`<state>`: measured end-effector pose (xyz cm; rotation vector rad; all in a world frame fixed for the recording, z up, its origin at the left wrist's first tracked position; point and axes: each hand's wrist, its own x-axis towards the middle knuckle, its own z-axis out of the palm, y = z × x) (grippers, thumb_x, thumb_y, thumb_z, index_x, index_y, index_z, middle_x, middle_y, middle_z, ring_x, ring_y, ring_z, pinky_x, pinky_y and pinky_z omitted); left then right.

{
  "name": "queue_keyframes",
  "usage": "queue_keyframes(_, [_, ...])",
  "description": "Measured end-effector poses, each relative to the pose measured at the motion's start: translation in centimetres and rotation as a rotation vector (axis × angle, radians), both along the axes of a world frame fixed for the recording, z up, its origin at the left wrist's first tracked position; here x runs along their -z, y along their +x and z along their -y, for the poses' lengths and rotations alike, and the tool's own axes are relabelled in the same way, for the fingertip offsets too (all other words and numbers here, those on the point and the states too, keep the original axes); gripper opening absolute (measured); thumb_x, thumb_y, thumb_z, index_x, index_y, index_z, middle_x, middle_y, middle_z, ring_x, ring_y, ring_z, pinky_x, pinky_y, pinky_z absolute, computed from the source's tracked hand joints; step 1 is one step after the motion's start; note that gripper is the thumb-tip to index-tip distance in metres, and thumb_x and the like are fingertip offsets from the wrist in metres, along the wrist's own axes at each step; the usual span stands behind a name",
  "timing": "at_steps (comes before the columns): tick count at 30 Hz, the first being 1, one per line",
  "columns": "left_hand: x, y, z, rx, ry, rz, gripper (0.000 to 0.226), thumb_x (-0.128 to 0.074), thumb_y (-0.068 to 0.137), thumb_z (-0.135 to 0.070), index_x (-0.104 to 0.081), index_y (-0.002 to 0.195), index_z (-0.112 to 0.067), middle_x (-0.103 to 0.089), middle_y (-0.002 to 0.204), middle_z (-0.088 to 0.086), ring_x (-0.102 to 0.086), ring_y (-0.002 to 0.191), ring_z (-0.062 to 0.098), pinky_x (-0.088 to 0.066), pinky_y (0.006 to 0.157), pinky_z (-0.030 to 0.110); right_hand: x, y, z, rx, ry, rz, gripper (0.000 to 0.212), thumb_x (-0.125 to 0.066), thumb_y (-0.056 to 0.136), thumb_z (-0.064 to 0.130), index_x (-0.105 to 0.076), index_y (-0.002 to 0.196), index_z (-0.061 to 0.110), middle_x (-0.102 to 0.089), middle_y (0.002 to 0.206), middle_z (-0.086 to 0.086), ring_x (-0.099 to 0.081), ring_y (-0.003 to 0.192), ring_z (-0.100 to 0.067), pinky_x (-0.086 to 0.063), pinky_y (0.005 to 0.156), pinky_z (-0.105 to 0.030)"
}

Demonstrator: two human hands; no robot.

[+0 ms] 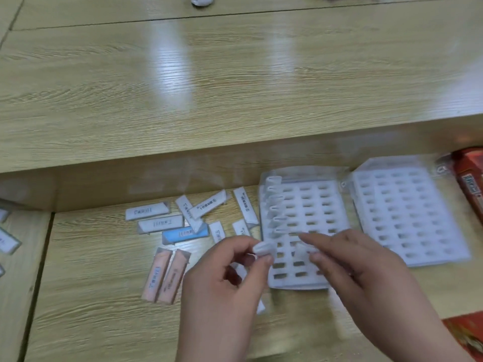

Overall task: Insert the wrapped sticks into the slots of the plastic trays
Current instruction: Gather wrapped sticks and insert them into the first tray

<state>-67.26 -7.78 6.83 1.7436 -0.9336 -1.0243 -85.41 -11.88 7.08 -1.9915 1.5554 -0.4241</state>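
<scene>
Two white plastic trays with rows of slots lie on the wooden table. The near tray (313,205) has several wrapped sticks (274,202) standing in its left column. The second tray (407,212) to its right shows only bare slots. My left hand (224,280) pinches a white wrapped stick (262,249) at the near tray's left edge. My right hand (360,265) holds another white wrapped stick (303,250) over the near tray's lower rows. Loose sticks lie left of the trays: white ones (149,211), a blue one (184,234) and two pink ones (167,275).
A raised wooden shelf (235,87) runs behind the work area. A red box (470,178) stands at the right edge, and another red package (467,333) lies at the lower right. More wrapped sticks (5,239) lie at the far left.
</scene>
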Motion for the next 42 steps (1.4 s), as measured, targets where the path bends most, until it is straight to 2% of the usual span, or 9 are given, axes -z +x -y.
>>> queue_keyframes(5, [1.9, -1.6, 0.7, 0.008, 0.004, 0.018, 0.018, -0.081, 0.077, -0.019, -0.077, 0.078, -0.036, -0.066, 0.078, -0.014, -0.058, 0.063, 0.004, -0.044, 0.058, 0.015, 1.2, 0.1, 0.8, 0.101, 0.04, 0.099, 0.016, -0.063, 0.086, 0.036, -0.052, 0.094, 0.045, -0.058, 0.1, 0.034, -0.061, 0.084, 0.005, -0.047, 0.071, -0.014])
queue_keyframes(13, [3.6, -2.1, 0.7, -0.052, 0.008, 0.056, 0.014, -0.082, 0.077, -0.018, -0.08, 0.083, -0.031, -0.063, 0.08, -0.014, -0.058, 0.067, 0.001, -0.042, 0.059, 0.01, 3.5, 1.1, 0.7, 0.07, 0.042, 0.187, 0.027, -0.064, 0.09, 0.033, -0.045, 0.1, 0.049, -0.064, 0.091, 0.03, -0.064, 0.087, 0.006, -0.05, 0.066, -0.012])
queue_keyframes(19, [4.2, -2.6, 0.7, -0.039, -0.007, 0.055, 0.017, -0.082, 0.077, -0.017, -0.079, 0.083, -0.032, -0.065, 0.083, -0.011, -0.063, 0.077, 0.005, -0.045, 0.065, 0.01, 4.6, 0.4, 1.0, -0.091, -0.287, 0.058, 0.032, -0.069, 0.085, 0.015, -0.069, 0.114, 0.029, -0.07, 0.101, 0.016, -0.063, 0.091, -0.003, -0.052, 0.075, -0.024])
queue_keyframes(22, [4.4, -2.8, 0.8, -0.035, -0.013, 0.054, 0.019, -0.081, 0.077, -0.015, -0.078, 0.082, -0.033, -0.065, 0.083, -0.013, -0.063, 0.078, 0.005, -0.045, 0.066, 0.009, 5.2, 0.0, 1.0, -0.169, -0.369, 0.002, 0.06, -0.073, 0.077, -0.006, -0.065, 0.127, 0.025, -0.067, 0.101, 0.009, -0.062, 0.087, -0.013, -0.055, 0.062, -0.032])
queue_keyframes(26, [5.3, -2.9, 0.7, -0.061, -0.008, 0.023, 0.024, -0.08, 0.079, -0.009, -0.077, 0.084, -0.033, -0.066, 0.084, -0.012, -0.065, 0.078, 0.003, -0.045, 0.066, 0.008, 6.1, 0.4, 1.2, -0.207, -0.411, -0.002, 0.061, -0.047, 0.085, 0.006, -0.053, 0.14, 0.032, -0.06, 0.104, 0.01, -0.054, 0.089, -0.011, -0.051, 0.054, -0.031])
queue_keyframes(29, [6.0, -2.6, 0.4, -0.03, -0.032, 0.136, 0.024, -0.08, 0.079, -0.015, -0.077, 0.085, -0.038, -0.06, 0.086, -0.014, -0.062, 0.077, 0.005, -0.043, 0.066, 0.007, 6.2, 1.1, 1.4, -0.179, -0.395, 0.025, 0.051, -0.05, 0.09, 0.015, -0.051, 0.137, 0.035, -0.063, 0.099, 0.014, -0.059, 0.085, -0.01, -0.052, 0.054, -0.031])
queue_keyframes(33, [6.4, -2.5, 0.1, 0.015, -0.08, 0.283, 0.013, -0.072, 0.079, -0.042, -0.075, 0.09, -0.047, -0.057, 0.09, -0.016, -0.06, 0.077, 0.009, -0.046, 0.066, 0.016, 5.9, 1.3, 2.0, -0.093, -0.385, 0.022, 0.013, -0.049, 0.094, 0.041, -0.056, 0.102, 0.034, -0.061, 0.079, 0.019, -0.054, 0.075, -0.004, -0.047, 0.055, -0.02])
queue_keyframes(38, [6.7, -2.6, -0.1, 0.033, -0.142, 0.366, 0.027, -0.064, 0.081, -0.054, -0.065, 0.107, -0.047, -0.055, 0.088, -0.017, -0.06, 0.078, 0.015, -0.052, 0.065, 0.032, 6.7, 0.6, 1.7, -0.193, -0.439, 0.082, 0.026, -0.066, 0.088, 0.013, -0.064, 0.108, 0.028, -0.069, 0.099, 0.015, -0.061, 0.081, -0.01, -0.053, 0.061, -0.031])
queue_keyframes(42, [6.7, -2.5, -0.2, 0.103, -0.182, 0.609, 0.021, -0.059, 0.088, -0.049, -0.075, 0.096, -0.038, -0.049, 0.082, -0.017, -0.053, 0.078, 0.009, -0.046, 0.056, 0.024, 6.6, 0.0, 1.5, -0.187, -0.406, 0.097, 0.042, -0.058, 0.082, 0.002, -0.062, 0.114, 0.03, -0.068, 0.108, 0.015, -0.064, 0.094, -0.008, -0.055, 0.067, -0.033])
